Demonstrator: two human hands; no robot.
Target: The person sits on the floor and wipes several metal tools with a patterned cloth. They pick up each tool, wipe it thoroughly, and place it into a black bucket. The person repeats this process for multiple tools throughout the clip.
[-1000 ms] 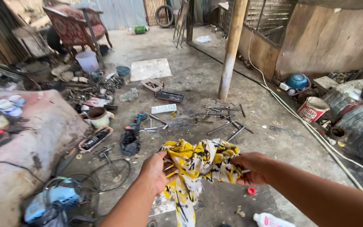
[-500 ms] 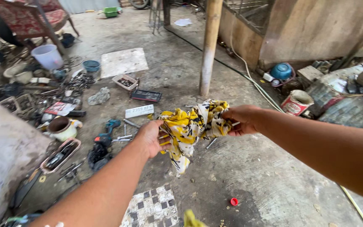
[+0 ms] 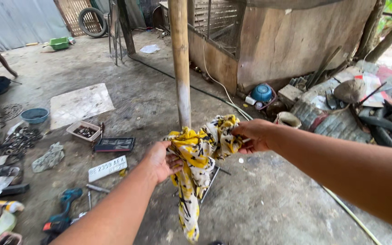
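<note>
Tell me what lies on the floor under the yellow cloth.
Under the yellow cloth held by the left hand and right hand, metal rods poke out on the concrete; the rest is covered.

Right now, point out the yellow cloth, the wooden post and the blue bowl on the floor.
yellow cloth (image 3: 196, 156), head view, on the bunched middle between the hands.
wooden post (image 3: 181, 59), head view, on its shaft.
blue bowl (image 3: 34, 115), head view, on its rim, left floor.

There is just one view, from a camera on the person's head. It looks forward and down at the grey concrete floor (image 3: 259, 199). The tall wooden post (image 3: 180, 63) stands near, straight ahead. Beyond the post, farther off, is a wooden wall (image 3: 296, 41).
</note>
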